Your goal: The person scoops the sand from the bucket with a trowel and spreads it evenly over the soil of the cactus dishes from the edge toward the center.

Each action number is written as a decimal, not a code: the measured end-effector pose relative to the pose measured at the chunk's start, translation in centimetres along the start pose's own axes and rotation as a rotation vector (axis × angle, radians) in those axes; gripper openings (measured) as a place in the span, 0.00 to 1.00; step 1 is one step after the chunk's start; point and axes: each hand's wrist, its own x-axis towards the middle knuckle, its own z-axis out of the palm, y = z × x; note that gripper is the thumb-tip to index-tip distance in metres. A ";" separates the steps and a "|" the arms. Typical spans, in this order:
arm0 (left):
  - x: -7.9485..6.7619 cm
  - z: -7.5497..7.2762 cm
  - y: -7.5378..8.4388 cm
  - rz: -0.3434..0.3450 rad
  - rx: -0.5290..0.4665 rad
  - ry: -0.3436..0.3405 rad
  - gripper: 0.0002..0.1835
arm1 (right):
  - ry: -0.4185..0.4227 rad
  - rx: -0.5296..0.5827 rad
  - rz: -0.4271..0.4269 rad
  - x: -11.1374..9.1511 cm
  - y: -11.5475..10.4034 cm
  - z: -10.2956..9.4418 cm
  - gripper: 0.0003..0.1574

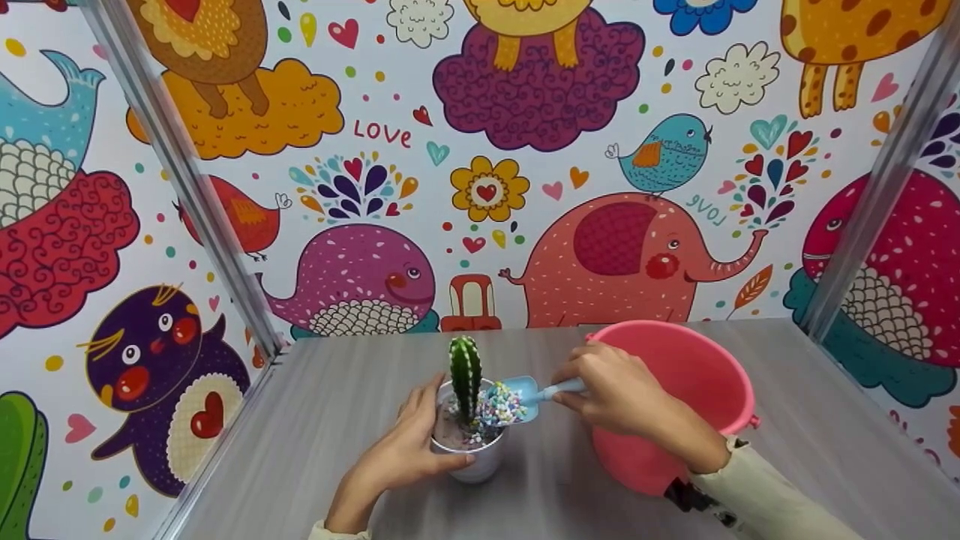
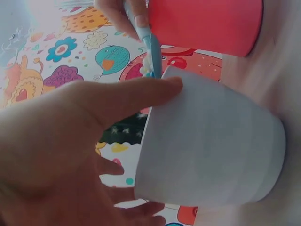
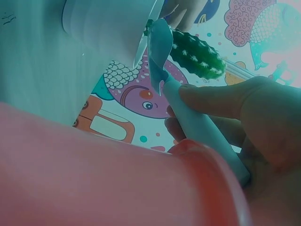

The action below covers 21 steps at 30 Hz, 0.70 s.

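Observation:
A white plant pot [image 1: 480,463] stands on the table with a green cactus [image 1: 465,375] upright in it. My left hand [image 1: 401,450] holds the pot around its left side; in the left wrist view its thumb [image 2: 155,90] lies along the near wall at the rim. My right hand [image 1: 615,386] grips the handle of a light blue scoop [image 1: 531,397]. The scoop's blade is over the right rim of the pot, beside the cactus. Small colourful pebbles [image 1: 501,405] lie on the blade and on the grey soil [image 1: 450,429] beneath it.
A pink bucket [image 1: 630,461] stands open on the right, under my right forearm. The grey table [image 1: 315,420] ends at a wall [image 1: 495,247] printed with cartoon animals. Metal posts [image 1: 217,232] mark its corners.

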 end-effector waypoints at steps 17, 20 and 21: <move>0.2 0.0 -0.2 0.011 -0.015 -0.016 0.70 | 0.036 -0.028 -0.033 -0.6 0.5 -0.4 0.10; 0.2 0.2 0.0 0.005 -0.006 0.002 0.70 | 0.025 -0.029 -0.022 -0.6 0.4 -0.4 0.10; 0.2 0.2 0.1 0.001 -0.002 0.008 0.69 | 0.022 -0.030 -0.020 -0.6 0.4 -0.5 0.11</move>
